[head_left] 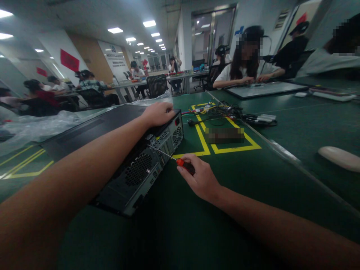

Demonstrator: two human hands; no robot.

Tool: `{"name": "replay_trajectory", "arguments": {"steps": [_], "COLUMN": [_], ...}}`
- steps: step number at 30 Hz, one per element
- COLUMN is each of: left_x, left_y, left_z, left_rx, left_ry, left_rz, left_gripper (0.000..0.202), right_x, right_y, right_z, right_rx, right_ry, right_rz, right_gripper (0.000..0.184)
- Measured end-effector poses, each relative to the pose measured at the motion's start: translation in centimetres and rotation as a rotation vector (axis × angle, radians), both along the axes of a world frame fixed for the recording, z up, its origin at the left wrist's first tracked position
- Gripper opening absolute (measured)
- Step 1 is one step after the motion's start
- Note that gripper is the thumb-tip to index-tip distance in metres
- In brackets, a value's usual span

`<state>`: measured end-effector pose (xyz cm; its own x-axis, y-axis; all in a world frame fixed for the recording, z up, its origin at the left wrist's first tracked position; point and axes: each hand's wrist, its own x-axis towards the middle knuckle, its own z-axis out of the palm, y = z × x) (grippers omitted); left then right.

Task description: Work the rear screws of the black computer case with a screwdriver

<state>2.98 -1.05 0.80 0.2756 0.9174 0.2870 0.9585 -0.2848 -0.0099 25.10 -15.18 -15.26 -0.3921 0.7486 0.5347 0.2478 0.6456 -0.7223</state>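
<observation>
A black desktop computer case (112,123) lies on its side on the green table, its rear panel (140,168) with vents and ports turned towards me. My left hand (159,113) presses on top of the case near the back corner, fingers curled at its edge. Closed around the red and black handle of a screwdriver (180,162), my right hand (200,176) is just off the rear panel. The thin shaft reaches left to the panel's upper edge; whether its tip sits in a screw is too small to tell.
Behind the case lies a bundle of cables (225,110). A blurred dark block (225,135) sits inside yellow tape marks. A pale computer mouse (340,157) is at the right. Clear plastic wrap (56,123) spreads at the left. Across the table, a person (250,60) works on a flat panel (258,89).
</observation>
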Motion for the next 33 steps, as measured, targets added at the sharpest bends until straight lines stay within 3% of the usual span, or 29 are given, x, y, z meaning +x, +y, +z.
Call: {"name": "replay_trajectory", "arguments": {"steps": [33], "left_x": [-0.19], "left_y": [0.26], "left_z": [-0.18], "left_rx": [0.012], "left_ry": [-0.023], "left_rz": [-0.022], "left_gripper": [0.025], "right_x": [-0.04], "right_y": [0.06], "right_z": [0.39], "right_rx": [-0.016], "right_ry": [-0.022], "right_rz": [-0.018], "right_gripper": [0.017]}}
